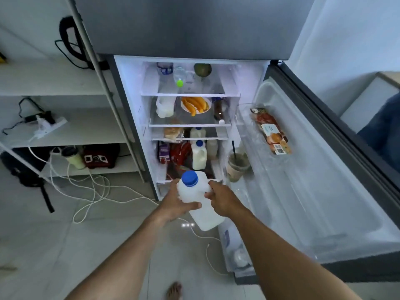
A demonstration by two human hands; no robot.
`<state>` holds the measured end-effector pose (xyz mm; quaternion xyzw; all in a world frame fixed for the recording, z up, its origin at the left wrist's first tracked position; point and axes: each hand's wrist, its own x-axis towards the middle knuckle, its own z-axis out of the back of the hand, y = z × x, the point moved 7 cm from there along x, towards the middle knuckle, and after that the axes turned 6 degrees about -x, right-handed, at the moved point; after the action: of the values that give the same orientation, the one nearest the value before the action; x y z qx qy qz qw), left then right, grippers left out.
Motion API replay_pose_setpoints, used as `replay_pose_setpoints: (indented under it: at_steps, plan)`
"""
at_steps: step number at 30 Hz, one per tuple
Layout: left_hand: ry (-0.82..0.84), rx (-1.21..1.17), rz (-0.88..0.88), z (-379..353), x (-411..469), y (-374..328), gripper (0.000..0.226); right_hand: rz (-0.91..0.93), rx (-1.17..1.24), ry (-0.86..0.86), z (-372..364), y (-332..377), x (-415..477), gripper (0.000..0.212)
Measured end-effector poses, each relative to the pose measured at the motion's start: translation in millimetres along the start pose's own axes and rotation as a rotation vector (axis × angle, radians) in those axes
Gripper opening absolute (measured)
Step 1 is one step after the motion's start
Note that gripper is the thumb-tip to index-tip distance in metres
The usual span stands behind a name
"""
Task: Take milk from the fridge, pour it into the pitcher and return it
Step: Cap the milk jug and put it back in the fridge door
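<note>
A white milk jug point(201, 210) with a blue cap is held upright in front of the open fridge point(129, 87), just outside its lowest shelf. My left hand point(176, 203) wraps around the jug's left side and body. My right hand point(220, 199) grips the jug's handle on the right. Another milk jug point(199, 155) with a blue cap stands on the bottom shelf, and a third point(198, 132) sits on the shelf above. No pitcher is in view.
The fridge door point(313, 180) swings open to the right, holding an iced drink cup point(238, 164) and a food packet point(271, 131). White shelves point(65, 87) stand at the left. White cables point(95, 195) trail over the floor. My bare foot point(175, 291) shows at the bottom.
</note>
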<state>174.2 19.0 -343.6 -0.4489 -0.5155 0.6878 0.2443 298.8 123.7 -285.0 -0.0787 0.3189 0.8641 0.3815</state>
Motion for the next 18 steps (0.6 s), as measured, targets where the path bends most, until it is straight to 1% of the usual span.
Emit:
replay_pose_setpoints:
  at_steps: [2,4,5,6,7,9,13,15,18]
  plan:
    - [0.054,0.049,0.014,-5,12,11,0.095,-0.014,0.002,0.024,-12,-5,10,0.037]
    - [0.048,0.084,0.022,-7,26,24,0.075,-0.032,0.006,0.025,-23,-12,23,0.033]
    - [0.038,0.061,0.014,-7,35,31,0.071,-0.052,0.013,0.023,-28,-16,33,0.030]
    - [0.023,0.048,0.002,-6,43,38,0.071,-0.072,0.013,0.014,-31,-19,39,0.027]
    - [0.006,0.041,0.005,-7,52,44,0.076,-0.094,0.014,0.006,-34,-23,48,0.024]
    - [-0.019,0.003,0.045,-6,68,65,0.088,-0.142,0.030,-0.017,-38,-30,60,0.027]
    - [-0.055,0.024,0.080,-13,95,83,0.091,-0.235,0.055,-0.059,-49,-42,82,0.038]
    - [-0.062,-0.031,0.059,-21,106,82,0.093,-0.247,0.031,-0.111,-50,-46,87,0.040]
    - [-0.073,-0.072,0.094,-27,126,90,0.097,-0.273,-0.042,-0.210,-41,-50,94,0.040]
